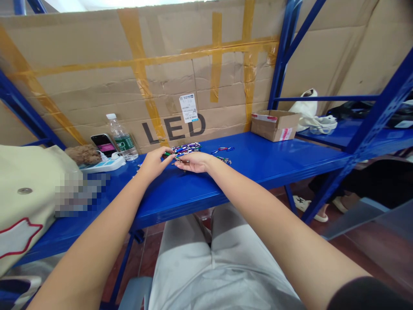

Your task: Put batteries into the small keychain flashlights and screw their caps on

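Rising beyond both hands, a taped cardboard panel [167, 90] spans the back of the workspace, probably serving as a screen. Beneath the hands stretches a blue bench [254, 161], giving them a flat surface to work just above. A cream bag [32, 168] sits to the left of the left hand, nearer the body, likely set aside to leave the middle free for handling. Beyond the right hand and further right is a small carton [274, 125], close to the panel. Past the left hand, also toward the panel, stands a water bottle [122, 137], upright and out of the fingers' way; beside it a phone [103, 145] leans by a white power strip [109, 163], perhaps to charge.

The left hand [156, 161] is pinched narrow on a slim green piece [169, 154]. The right hand [195, 162] is palm-up with fingers curled in at the piece's other end, seemingly to steady it; whether they grip it I cannot tell. Just past the fingertips lies a shiny pile of slim coloured pieces [190, 147], presumably kept there for a short reach. Right of it, beyond the right wrist, a few red and blue clips [222, 150] lie apart.
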`<action>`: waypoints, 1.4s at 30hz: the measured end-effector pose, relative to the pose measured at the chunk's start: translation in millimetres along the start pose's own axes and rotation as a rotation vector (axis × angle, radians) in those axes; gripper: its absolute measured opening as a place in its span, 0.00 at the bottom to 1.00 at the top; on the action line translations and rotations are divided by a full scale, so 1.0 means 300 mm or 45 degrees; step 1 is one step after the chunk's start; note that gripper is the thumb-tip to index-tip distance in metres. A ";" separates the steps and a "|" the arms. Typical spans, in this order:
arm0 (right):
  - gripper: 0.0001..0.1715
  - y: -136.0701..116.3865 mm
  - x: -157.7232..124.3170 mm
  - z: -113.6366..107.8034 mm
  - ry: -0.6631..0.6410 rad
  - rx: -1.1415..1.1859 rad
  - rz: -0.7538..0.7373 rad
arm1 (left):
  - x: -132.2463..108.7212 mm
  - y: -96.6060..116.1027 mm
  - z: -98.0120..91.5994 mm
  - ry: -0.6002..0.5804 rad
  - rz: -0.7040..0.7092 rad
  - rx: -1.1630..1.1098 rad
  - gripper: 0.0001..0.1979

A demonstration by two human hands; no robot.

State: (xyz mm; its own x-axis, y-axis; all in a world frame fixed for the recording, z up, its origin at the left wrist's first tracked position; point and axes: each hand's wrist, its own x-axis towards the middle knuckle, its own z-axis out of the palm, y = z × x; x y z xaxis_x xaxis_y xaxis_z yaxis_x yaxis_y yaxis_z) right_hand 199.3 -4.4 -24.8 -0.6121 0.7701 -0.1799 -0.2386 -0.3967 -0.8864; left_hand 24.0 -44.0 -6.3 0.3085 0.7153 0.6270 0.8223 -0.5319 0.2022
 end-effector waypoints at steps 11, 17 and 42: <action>0.11 -0.019 -0.045 0.012 0.069 -0.209 -0.068 | -0.002 -0.036 0.016 -0.110 -0.093 -0.097 0.16; 0.13 -0.021 -0.051 0.006 0.172 -0.397 -0.156 | -0.007 -0.052 0.024 -0.264 -0.020 -0.077 0.16; 0.07 0.009 -0.024 0.011 -0.007 -0.319 -0.460 | -0.007 -0.063 0.084 -0.338 -0.236 -0.718 0.20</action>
State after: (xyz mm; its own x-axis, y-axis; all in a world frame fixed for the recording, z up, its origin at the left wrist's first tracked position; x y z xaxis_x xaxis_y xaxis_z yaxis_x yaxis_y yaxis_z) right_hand 200.5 -12.6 -24.6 -0.5271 0.8341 0.1626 -0.2483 0.0318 -0.9682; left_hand 20.0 -24.1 -30.6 0.3528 0.8673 0.3512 0.5183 -0.4936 0.6984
